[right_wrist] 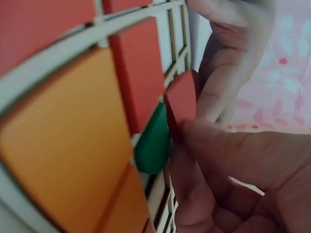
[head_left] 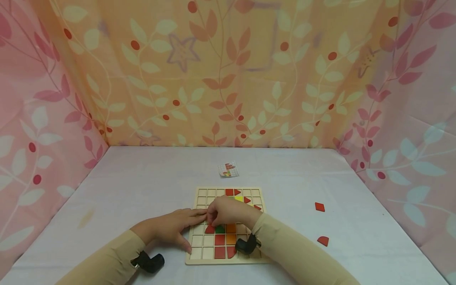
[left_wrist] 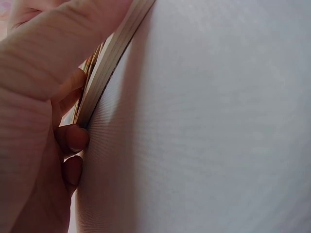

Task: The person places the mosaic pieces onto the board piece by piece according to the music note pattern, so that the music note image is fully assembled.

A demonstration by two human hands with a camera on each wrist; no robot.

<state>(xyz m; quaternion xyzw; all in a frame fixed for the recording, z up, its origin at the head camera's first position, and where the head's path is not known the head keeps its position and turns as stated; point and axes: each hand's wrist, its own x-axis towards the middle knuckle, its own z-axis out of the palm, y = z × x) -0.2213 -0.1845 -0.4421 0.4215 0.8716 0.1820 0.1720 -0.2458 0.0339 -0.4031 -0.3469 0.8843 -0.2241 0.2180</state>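
Note:
A wooden grid board [head_left: 204, 261] lies on the white table. My right hand [head_left: 229, 211] is over its middle; in the right wrist view its thumb and finger pinch a red quarter-round tile [right_wrist: 182, 99], tilted beside a green tile [right_wrist: 153, 143] on the board. Nearby sit a red square tile [right_wrist: 138, 73] and an orange tile [right_wrist: 63, 136]. My left hand [head_left: 169, 226] rests at the board's left side, fingers extended onto its edge and thumb by the lower left corner. More red tiles and a yellow tile [head_left: 239, 198] show in the upper rows, partly hidden by my right hand.
A small pattern card [head_left: 228, 169] lies behind the board. To the right are a loose red diamond-like tile [head_left: 320, 207] and a loose red quarter-round tile [head_left: 323, 240]. Patterned curtains [head_left: 221, 99] stand around the table's back and sides.

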